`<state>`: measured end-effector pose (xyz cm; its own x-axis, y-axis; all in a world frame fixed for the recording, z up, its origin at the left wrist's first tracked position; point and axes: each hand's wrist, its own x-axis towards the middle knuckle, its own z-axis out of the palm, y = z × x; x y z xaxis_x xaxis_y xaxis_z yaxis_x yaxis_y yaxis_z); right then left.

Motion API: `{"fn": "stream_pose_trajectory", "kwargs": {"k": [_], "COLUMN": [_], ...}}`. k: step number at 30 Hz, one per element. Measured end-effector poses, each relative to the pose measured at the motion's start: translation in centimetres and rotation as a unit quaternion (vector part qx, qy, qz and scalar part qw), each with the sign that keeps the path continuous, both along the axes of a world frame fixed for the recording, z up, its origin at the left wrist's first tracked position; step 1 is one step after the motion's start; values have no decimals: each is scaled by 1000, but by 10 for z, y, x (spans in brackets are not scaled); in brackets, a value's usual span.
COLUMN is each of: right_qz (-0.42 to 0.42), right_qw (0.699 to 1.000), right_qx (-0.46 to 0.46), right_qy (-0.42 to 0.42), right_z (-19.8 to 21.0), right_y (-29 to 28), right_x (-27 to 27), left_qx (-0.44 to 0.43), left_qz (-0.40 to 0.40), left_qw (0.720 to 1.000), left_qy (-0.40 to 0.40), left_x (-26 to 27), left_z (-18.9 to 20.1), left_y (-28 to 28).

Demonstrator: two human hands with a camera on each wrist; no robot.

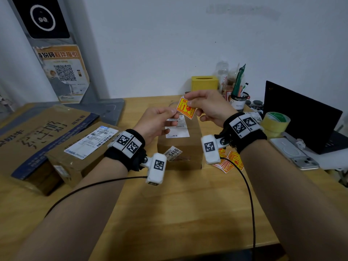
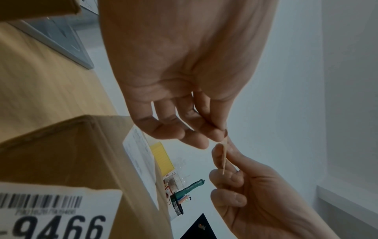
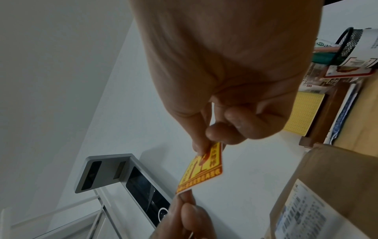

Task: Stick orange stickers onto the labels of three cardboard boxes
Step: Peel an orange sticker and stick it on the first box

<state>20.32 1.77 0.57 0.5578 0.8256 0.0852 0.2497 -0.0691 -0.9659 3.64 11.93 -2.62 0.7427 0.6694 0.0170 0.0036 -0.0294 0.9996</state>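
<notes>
While both hands hold one sticker in the air over the wooden tabletop (image 1: 188, 213), three brown cardboard boxes can be counted, taken from largest to smallest; the big flat cardboard carton with dark printed characters (image 1: 37, 132) lies at the far left, the medium cardboard box with a long white shipping label (image 1: 82, 149) sits against it, and the small upright cardboard box (image 1: 180, 147) stands in the middle, directly below and just beyond the hands; its white barcoded shipping label (image 1: 178, 129) faces up on the top, with a second small tag reading 9466 (image 1: 173, 152) on the near face; no orange sticker shows on any of the three labels, so I judge none is done yet; the square orange-and-yellow sticker (image 1: 185, 108) hangs tilted above that white label, well clear of it, so the coming move is downward and slightly toward the person; the right hand (image 1: 209, 106) pinches its upper edge between thumb and fingers, the left hand (image 1: 160, 121) pinches its lower left corner, probably to peel the backing, and both are about equally near the label; a small pile of spare orange stickers (image 1: 231, 162), several but too overlapped to count, lies on the tabletop just right of the small box.
</notes>
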Motion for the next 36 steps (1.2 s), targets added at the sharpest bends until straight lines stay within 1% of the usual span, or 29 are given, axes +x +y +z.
{"fn": "stream_pose_trajectory", "kwargs": {"k": [12, 24, 29, 33, 36], "right_qz": [0, 3, 3, 7, 17], "right_qw": [1000, 1000, 1000, 1000, 999], "right_qx": [14, 13, 12, 12, 12], "right_qy": [23, 22, 21, 25, 34], "right_z": [-1, -1, -3, -5, -7], "right_y": [1, 0, -1, 1, 2], "right_x": [1, 1, 0, -3, -6], "left_qx": [-2, 4, -9, -5, -3], "left_qz": [6, 5, 6, -9, 3], "left_qw": [1000, 1000, 1000, 999, 999], "left_qy": [-8, -13, -27, -37, -48], "left_x": [-1, 1, 2, 0, 0], "left_z": [3, 4, 5, 5, 6], "left_y": [-2, -6, -7, -8, -9]}}
